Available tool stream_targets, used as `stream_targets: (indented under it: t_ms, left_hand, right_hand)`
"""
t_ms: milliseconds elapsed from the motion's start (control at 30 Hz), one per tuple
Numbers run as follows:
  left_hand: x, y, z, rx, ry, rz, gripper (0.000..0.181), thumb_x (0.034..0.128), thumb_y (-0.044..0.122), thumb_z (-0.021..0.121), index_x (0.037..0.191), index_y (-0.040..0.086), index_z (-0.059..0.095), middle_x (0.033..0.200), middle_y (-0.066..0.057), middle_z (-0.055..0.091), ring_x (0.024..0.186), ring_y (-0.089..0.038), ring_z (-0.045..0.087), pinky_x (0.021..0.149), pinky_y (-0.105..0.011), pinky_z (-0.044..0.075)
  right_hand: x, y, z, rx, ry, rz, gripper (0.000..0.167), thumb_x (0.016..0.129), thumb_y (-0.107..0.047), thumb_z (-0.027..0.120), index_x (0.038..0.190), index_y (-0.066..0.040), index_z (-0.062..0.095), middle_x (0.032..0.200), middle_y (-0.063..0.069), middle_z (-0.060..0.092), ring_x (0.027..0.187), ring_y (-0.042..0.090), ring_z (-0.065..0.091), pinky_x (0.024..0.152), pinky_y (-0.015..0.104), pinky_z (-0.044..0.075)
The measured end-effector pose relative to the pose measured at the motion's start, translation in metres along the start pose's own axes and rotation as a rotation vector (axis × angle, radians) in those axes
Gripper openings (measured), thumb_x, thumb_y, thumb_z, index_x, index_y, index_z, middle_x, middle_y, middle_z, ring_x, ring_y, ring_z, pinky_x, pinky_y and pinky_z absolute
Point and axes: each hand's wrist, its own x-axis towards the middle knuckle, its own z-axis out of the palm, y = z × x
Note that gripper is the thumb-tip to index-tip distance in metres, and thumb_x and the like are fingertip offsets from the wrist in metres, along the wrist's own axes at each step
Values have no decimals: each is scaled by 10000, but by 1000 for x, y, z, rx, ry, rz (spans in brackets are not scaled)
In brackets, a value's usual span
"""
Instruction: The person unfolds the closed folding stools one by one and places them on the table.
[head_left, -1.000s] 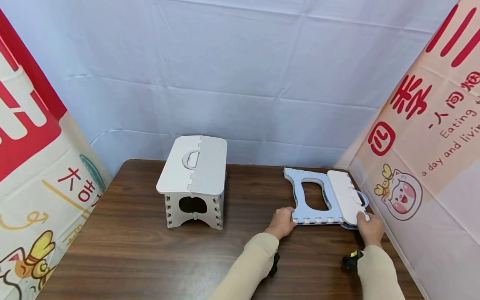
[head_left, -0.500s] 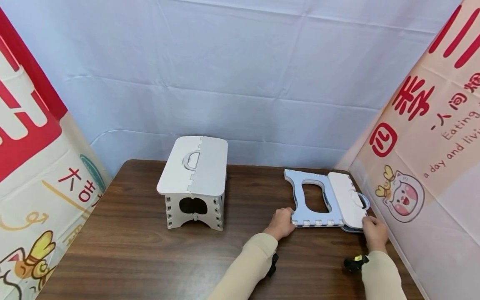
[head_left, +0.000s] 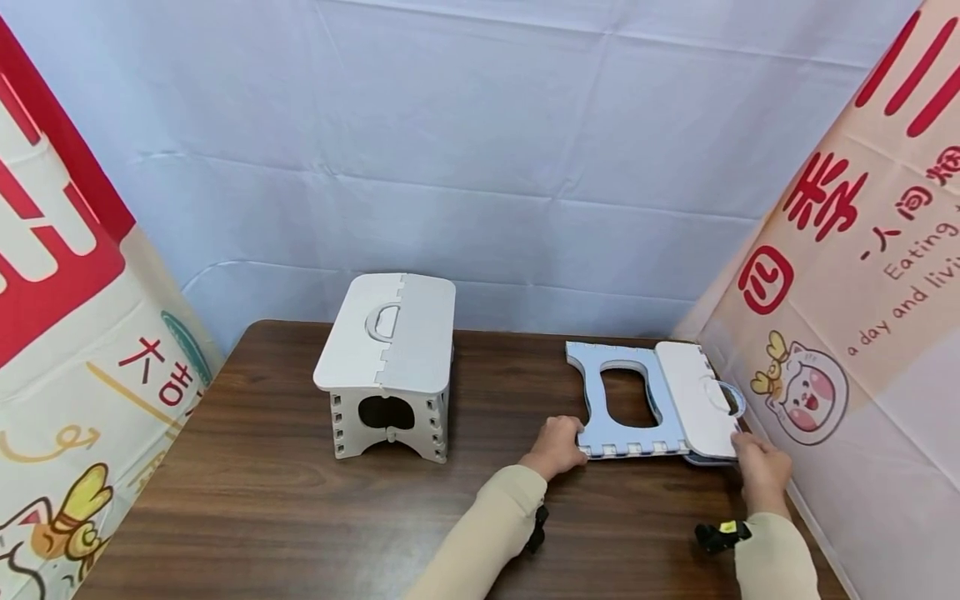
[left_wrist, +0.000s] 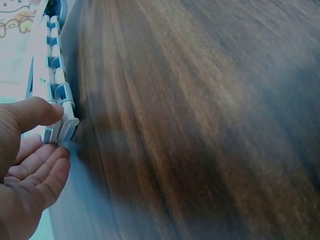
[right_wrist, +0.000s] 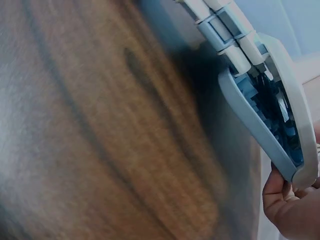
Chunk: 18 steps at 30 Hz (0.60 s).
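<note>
A folded step stool (head_left: 611, 435), pale blue legs beside a white seat panel, lies flat at the right end of the table. My left hand (head_left: 557, 447) grips its near left corner; in the left wrist view the thumb is above the hinged edge (left_wrist: 59, 75) and the fingers lie beneath. At the near right corner of the seat panel (head_left: 693, 400), my right hand (head_left: 763, 471) holds the rounded end. The right wrist view shows fingertips against the two seat halves (right_wrist: 257, 127), with a narrow gap between them; part of that hand is out of frame.
An unfolded white step stool (head_left: 386, 333) stands upright left of centre on the brown wooden table (head_left: 300, 517). A pale cloth (head_left: 487, 167) hangs behind the table. A printed cloth (head_left: 862, 375) rises close to the right hand.
My right hand has shifted to the right along the seat's near corner. The folded stool's near edge has moved slightly toward me, and the left hand with it.
</note>
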Motion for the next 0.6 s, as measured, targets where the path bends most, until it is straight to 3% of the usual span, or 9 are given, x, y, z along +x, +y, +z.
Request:
stream_targets:
  t_ms: [100,200,300,400,467,533,600]
  left_hand:
    - [1,-1,0,-7,-6,-6,431,741,176,799,1145,111,663,1135,22,618,1072,-161,547,767,-216,466]
    - [1,-3,1,-1,-8,-2,450,741,177,800,1163,114,657,1158,31,612,1068,-147,552,768,-210,465]
    - [0,-3,1,9,-3,1,460,743,175,797,1175,112,653,1163,28,612,1070,-139,551,777,-203,460]
    - [-1,-3,0,7,6,-2,458,739,165,798,1170,105,656,1142,14,624,1062,-136,556,772,-200,460]
    - [-1,-3,-2,3,5,-6,456,740,165,796,1169,101,657,1134,7,629,1058,-136,558,767,-201,462]
    - [-2,-2,-3,-8,-4,-16,449,748,164,790,1171,95,655,1135,1,628,1059,-136,558,764,-204,465]
    - [-3,-2,-4,-19,-13,-25,440,756,167,783,1170,90,654,1134,-3,629,1058,-138,559,761,-209,469]
  right_hand:
    - [0,-5,-2,12,-22,2,608,887,-364,550,1327,49,472,1395,201,388,1277,270,333,1039,338,265]
    - [7,-1,-4,9,-16,-34,567,880,-377,574,1282,21,540,1333,149,475,1265,264,352,1031,314,274]
    - [28,13,-5,37,-4,-59,446,850,-399,636,1163,-82,664,1185,-24,592,1232,201,398,995,231,303]
    - [59,32,-6,45,13,-87,363,815,-419,683,1053,-147,715,1120,-85,611,1187,167,434,963,212,328]
    - [78,45,-6,47,15,-107,357,806,-436,692,1057,-182,710,1127,-98,600,1163,132,441,935,194,337]
    - [86,49,-6,41,25,-131,371,797,-439,703,1066,-183,708,1126,-85,599,1106,112,469,872,168,359]
    - [79,42,-7,50,24,-135,381,799,-424,708,1088,-175,698,1114,-101,602,1053,67,490,824,132,368]
